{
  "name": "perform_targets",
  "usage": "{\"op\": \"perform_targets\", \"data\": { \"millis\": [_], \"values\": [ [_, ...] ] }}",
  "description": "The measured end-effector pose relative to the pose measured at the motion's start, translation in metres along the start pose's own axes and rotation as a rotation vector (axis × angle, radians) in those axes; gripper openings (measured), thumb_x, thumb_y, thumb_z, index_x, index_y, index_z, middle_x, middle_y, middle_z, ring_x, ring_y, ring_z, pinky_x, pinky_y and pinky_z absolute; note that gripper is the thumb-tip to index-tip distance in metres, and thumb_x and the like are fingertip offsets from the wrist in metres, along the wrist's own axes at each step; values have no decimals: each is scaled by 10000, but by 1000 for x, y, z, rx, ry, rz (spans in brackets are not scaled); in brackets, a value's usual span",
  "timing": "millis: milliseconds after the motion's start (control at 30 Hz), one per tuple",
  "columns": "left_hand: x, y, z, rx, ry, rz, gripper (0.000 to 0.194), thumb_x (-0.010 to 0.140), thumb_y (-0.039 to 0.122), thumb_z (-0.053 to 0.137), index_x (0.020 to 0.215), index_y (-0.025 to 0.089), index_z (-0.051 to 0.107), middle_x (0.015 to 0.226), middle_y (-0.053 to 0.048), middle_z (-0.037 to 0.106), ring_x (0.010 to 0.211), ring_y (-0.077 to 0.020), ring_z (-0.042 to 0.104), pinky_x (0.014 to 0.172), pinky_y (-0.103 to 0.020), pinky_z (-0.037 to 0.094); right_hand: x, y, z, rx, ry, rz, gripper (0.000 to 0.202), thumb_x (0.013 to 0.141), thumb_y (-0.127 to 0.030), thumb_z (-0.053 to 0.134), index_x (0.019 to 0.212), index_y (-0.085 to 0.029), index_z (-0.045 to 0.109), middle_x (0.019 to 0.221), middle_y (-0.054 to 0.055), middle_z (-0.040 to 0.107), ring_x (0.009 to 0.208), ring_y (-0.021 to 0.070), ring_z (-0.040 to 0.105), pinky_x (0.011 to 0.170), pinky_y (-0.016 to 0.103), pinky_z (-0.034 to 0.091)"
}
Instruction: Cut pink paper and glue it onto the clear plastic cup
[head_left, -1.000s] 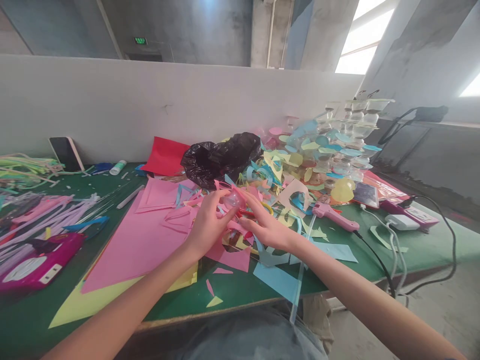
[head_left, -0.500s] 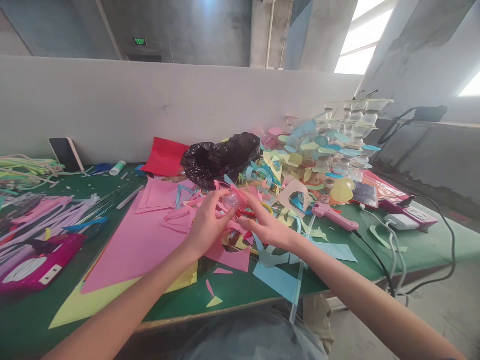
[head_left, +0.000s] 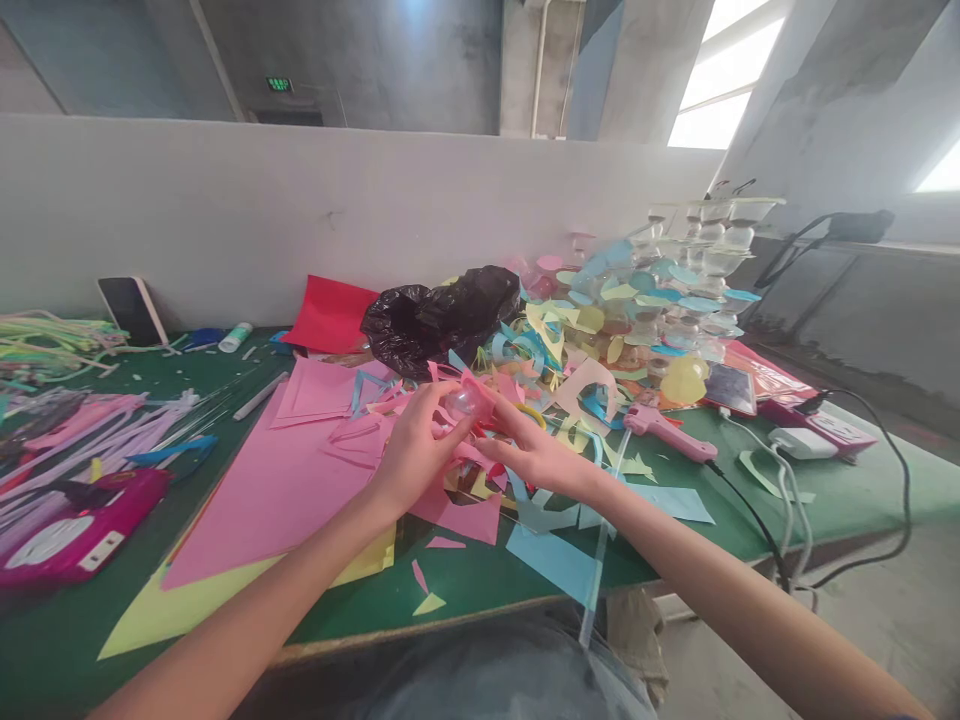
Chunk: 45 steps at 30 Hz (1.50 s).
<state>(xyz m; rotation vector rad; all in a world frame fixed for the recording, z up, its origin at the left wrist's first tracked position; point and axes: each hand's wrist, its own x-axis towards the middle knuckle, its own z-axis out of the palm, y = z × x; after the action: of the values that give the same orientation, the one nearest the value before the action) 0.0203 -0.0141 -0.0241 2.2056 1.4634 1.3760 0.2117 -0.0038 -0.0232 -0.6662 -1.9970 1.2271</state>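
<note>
Left hand: is holding the left side of a clear plastic piece, thumb and fingers bent part-closed around it;
Right hand: is supporting the piece's right side with part-curled fingers; how firmly, I cannot tell;
Clear plastic piece: is sitting between both hands, over the middle of the bench, with pink showing beside it;
Paper: pink sheets are lying left of centre, a yellow sheet showing beneath toward the front edge; coloured scraps are spreading under and around the hands;
Back edge: a black plastic bag is slumping beyond the hands; a phone is leaning farther left;
Right side: a pink glue gun is lying past the scraps; clear cups are standing stacked toward the back right corner.
</note>
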Motion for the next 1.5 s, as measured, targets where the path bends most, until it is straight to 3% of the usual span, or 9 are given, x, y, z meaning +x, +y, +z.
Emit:
{"op": "perform_targets", "data": {
  "millis": [300,500,633,833,933,1067,1233,1367,1500],
  "values": [
    [0,2,0,4,-6,6,305,882,306,642,1167,232,561,1117,-33,639,958,-162,620,817,-276,513,0,-3,0,6,-12,-40,684,961,-416,529,1560,-338,208,1606,26,299,1448,249,334,1181,454,304],
    [0,0,1,-11,-12,-8,315,885,327,629,1175,231,553,1142,-39,636,950,-167,631,823,-293,522,-2,-2,0,53,-16,16,670,950,-389,531,1548,-359,230,1618,6,266,1469,251,291,1190,478,278],
    [5,4,-10,64,-23,-8,324,896,344,594,1196,224,567,1173,-52,626,993,-184,623,897,-326,506,1,1,-4,151,60,94,653,921,-318,513,1523,-363,263,1637,-29,200,1498,222,212,1196,468,267],
    [3,23,-49,212,-264,-140,396,909,551,511,1203,316,634,1244,-22,618,1129,-234,588,931,-341,490,11,3,-23,211,494,113,408,890,-285,451,1292,-250,508,1446,62,512,1371,194,440,1187,405,291],
    [-6,30,-59,270,-342,-159,430,870,614,531,1138,312,679,1263,-27,619,1200,-273,549,959,-371,485,11,0,-27,202,612,157,330,885,-260,407,1179,-246,555,1344,59,586,1284,193,520,1136,403,358],
    [-22,35,-58,304,-492,-163,383,877,573,547,1132,324,687,1215,-31,631,1165,-262,565,956,-381,496,8,-5,-28,110,656,223,290,905,-303,402,1126,-272,586,1308,34,606,1245,216,526,1109,438,357],
    [-38,28,-51,323,-631,-117,328,877,481,601,1147,315,684,1231,-49,624,1160,-260,575,976,-388,488,9,-1,-29,60,654,173,259,910,-321,396,1050,-260,605,1250,36,614,1200,217,531,1052,413,381],
    [-43,19,-50,338,-726,27,263,954,409,502,1093,309,702,1338,-48,576,1254,-246,509,1003,-366,464,10,-1,-28,26,683,164,244,885,-302,410,1002,-242,616,1177,36,629,1083,208,559,955,375,416],
    [-44,20,-50,363,-764,121,287,987,287,434,991,289,721,1213,-33,629,1184,-222,529,971,-351,471,9,-5,-29,38,709,109,199,854,-268,418,870,-229,612,1014,28,646,915,187,557,808,331,432]
  ]
}}
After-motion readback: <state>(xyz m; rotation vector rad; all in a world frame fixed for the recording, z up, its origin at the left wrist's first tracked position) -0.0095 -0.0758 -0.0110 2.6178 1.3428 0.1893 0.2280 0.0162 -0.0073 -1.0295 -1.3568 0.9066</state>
